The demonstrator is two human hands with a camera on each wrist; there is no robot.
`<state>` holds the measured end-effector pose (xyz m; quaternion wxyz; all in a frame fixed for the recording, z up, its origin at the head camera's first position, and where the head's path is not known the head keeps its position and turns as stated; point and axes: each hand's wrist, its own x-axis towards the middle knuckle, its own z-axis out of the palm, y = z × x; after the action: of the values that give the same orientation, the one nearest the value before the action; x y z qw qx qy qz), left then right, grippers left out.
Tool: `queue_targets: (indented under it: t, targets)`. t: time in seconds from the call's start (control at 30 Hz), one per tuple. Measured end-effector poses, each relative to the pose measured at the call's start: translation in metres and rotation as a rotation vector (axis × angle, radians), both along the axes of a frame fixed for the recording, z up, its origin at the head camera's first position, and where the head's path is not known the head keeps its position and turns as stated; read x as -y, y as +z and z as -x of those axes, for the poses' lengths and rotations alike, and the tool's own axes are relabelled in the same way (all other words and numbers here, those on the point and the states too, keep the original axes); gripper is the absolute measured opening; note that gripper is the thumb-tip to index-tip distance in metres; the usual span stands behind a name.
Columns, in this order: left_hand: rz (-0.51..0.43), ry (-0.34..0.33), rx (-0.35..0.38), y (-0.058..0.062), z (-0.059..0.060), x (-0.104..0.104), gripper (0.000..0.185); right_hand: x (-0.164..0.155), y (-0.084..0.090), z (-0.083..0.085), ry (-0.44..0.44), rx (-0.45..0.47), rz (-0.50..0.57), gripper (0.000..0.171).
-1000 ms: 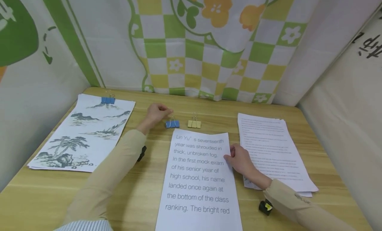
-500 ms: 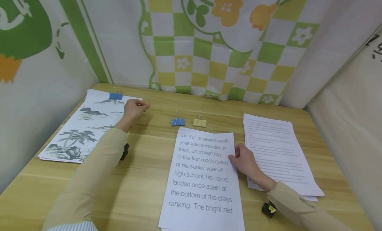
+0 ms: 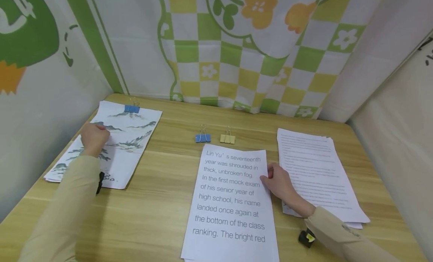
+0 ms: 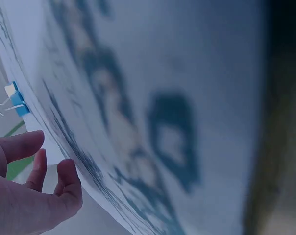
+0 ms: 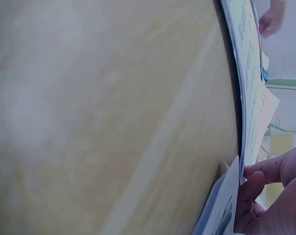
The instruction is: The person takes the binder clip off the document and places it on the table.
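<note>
My left hand [image 3: 94,138] is over the left stack of landscape prints [image 3: 130,166], which has a blue binder clip [image 3: 132,109] on its top edge. In the left wrist view, that hand's [image 4: 45,193] thumb and fingers are apart, with nothing between them. On the middle stack of large-print pages [image 3: 228,202], my right hand [image 3: 279,183] pinches the right edge. The right wrist view shows the thumb [image 5: 265,170] at the edge of these pages. Just beyond their top edge are another blue binder clip [image 3: 203,138] and a yellow binder clip [image 3: 227,138], handles up.
A stack of small-print pages [image 3: 314,171] lies on the right of the wooden table [image 3: 152,213], its sheets slightly uneven. A patterned curtain [image 3: 233,66] hangs behind the table's back edge, and light walls flank both sides.
My left hand has moved left from beside the middle blue clip to over the landscape prints. My right hand stays on the middle stack. The head view has shifted slightly.
</note>
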<state>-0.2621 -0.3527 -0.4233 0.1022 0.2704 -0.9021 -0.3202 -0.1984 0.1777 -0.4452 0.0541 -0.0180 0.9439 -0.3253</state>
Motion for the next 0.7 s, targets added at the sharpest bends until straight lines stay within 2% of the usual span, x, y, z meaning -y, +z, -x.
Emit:
queue_targets:
  t: [0.13, 0.23, 0.37, 0.5, 0.7]
  targets:
    - [0.085, 0.044, 0.126, 0.006, -0.01, 0.015, 0.04, 0.001, 0.0, 0.0, 0.006, -0.006, 0.01, 0.033]
    - [0.088, 0.072, 0.22, 0.011, -0.015, 0.021, 0.048, 0.002, 0.0, 0.0, 0.012, -0.011, 0.013, 0.033]
    - [0.069, 0.077, 0.254, 0.015, -0.02, 0.026, 0.057, 0.004, 0.0, 0.0, 0.018, -0.015, 0.012, 0.033]
    - [0.061, 0.085, 0.263, 0.015, -0.023, 0.031, 0.058, 0.005, -0.001, 0.0, 0.024, -0.025, 0.012, 0.032]
    - [0.042, 0.136, 0.287, 0.015, -0.025, 0.041, 0.056, 0.006, -0.001, -0.001, 0.03, -0.026, 0.019, 0.034]
